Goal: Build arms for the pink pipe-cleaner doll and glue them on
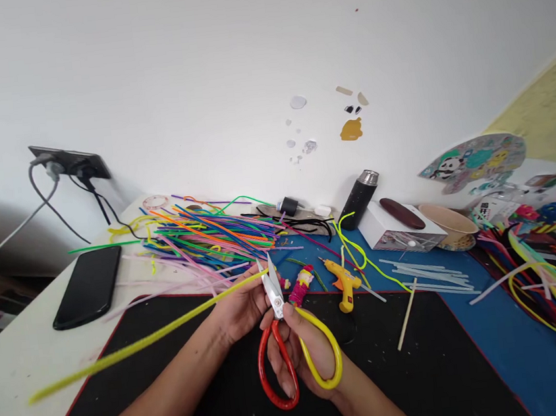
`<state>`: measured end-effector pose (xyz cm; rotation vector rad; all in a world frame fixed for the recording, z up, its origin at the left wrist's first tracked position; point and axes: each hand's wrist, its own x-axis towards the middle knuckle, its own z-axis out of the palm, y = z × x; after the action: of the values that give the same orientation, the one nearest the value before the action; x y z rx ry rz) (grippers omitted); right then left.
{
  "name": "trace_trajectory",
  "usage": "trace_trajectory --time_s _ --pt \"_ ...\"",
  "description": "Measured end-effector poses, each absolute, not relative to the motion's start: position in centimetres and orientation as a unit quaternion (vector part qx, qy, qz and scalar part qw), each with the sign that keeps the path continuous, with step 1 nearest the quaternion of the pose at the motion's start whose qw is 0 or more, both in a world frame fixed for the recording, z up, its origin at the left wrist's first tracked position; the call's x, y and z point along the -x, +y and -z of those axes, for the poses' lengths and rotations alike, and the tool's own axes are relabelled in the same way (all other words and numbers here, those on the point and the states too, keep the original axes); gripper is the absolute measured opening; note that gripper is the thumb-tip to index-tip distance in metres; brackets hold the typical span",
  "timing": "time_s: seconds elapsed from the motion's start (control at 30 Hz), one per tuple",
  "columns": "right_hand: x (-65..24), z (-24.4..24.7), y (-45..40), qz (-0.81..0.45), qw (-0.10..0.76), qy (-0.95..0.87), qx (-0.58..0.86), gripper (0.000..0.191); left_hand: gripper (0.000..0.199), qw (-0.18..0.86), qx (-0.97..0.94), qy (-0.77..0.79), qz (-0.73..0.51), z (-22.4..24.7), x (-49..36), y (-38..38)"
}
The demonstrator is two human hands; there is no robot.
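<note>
The left hand (239, 311) pinches a yellow pipe cleaner (147, 334), its long part reaching near left, seemingly to steady its far end at the parted blades; the right hand's (317, 349) fingers curl around the scissors' (278, 306) handles.

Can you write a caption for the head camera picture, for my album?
Hands hold open scissors beside a fuzzy yellow stem.

- Over the black mat (399, 374): left hand (243, 309) holding yellow fuzzy stem (147, 335); right hand (314, 353) holding open scissors (277, 304).
- Left of mat: black phone (87, 286).
- Behind mat: dark flask (358, 201).
</note>
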<state>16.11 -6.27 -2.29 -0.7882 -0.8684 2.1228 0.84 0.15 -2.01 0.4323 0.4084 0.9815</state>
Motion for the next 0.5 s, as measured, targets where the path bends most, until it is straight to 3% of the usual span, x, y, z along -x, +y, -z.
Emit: trace_trajectory --time_s 0.5 --pt "-15.77 1.54 -6.49 -0.806 0.375 -0.33 0.318 0.068 0.031 0.843 -0.177 0.196 -0.47 1.92 -0.87 0.16"
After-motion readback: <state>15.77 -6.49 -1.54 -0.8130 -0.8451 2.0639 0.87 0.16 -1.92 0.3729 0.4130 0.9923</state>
